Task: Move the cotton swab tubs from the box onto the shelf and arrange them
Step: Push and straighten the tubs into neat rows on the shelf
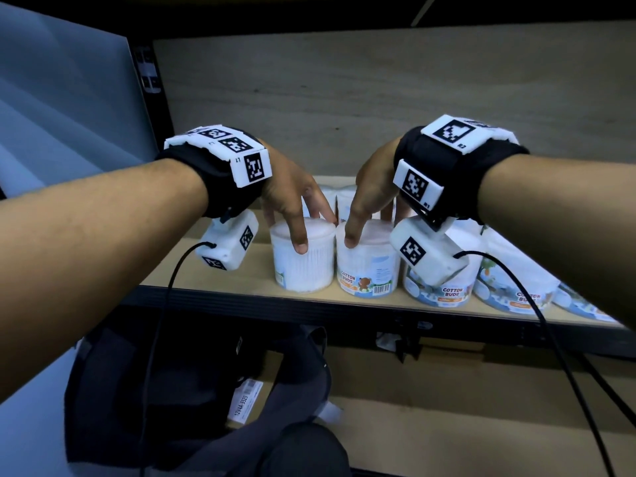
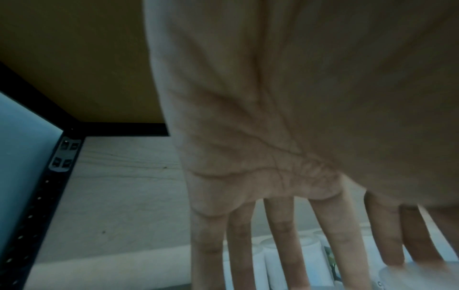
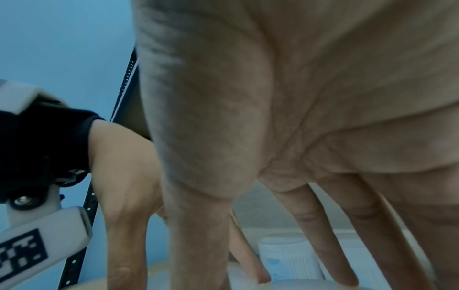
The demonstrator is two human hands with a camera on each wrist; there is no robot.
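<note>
Two white cotton swab tubs stand side by side at the front of the wooden shelf (image 1: 223,280). My left hand (image 1: 303,222) grips the left tub (image 1: 304,270) from above, thumb down its front wall and fingers behind the lid. My right hand (image 1: 364,215) holds the "Cotton Buds" tub (image 1: 366,270) next to it the same way. In the left wrist view my fingers (image 2: 285,235) point straight down over back-row tubs (image 2: 310,255). The right wrist view shows my fingers (image 3: 323,235) over a lid (image 3: 285,284), with another tub (image 3: 288,257) behind.
More tubs (image 1: 437,290) (image 1: 516,294) line the shelf front to the right, and others (image 1: 344,197) stand behind. Bare shelf lies left of the hands, bounded by a black upright (image 1: 148,74). Below the shelf's dark front rail (image 1: 309,306) are a cardboard box (image 1: 447,425) and dark fabric (image 1: 206,390).
</note>
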